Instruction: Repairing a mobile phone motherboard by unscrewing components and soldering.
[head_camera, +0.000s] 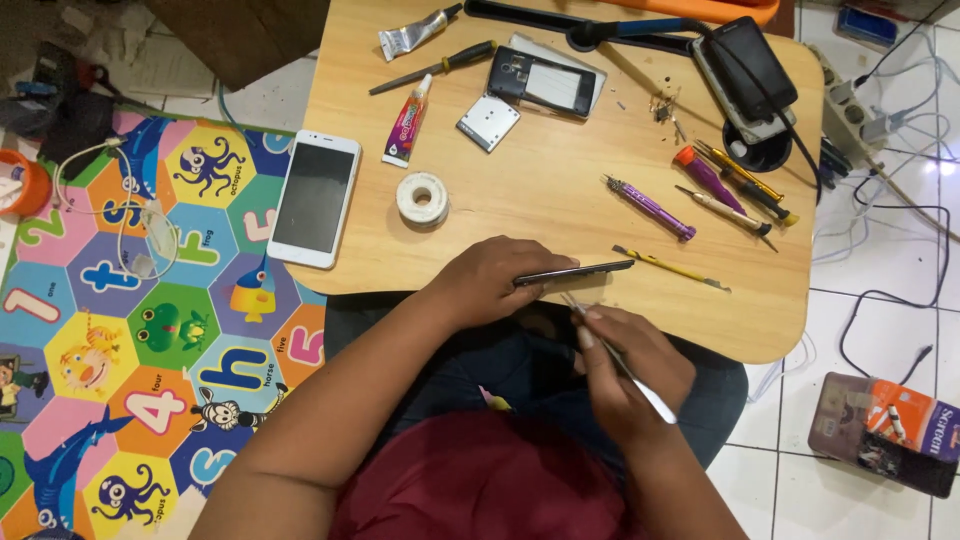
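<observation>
My left hand (490, 285) grips a thin dark phone part (575, 271) edge-on, just above the near edge of the small wooden table (560, 190). My right hand (625, 375) holds slim metal tweezers (615, 355) whose tip touches the underside of that part. Both hands hover over my lap.
On the table lie a white phone (315, 198), a tape roll (422, 198), a glue tube (405, 125), an opened phone body (542, 82), a battery (488, 122), several screwdrivers (700, 195), a yellow pry tool (670, 267) and a black phone on a stand (748, 70). A colourful play mat (130, 300) covers the floor at left; cables and a box (885, 430) lie at right.
</observation>
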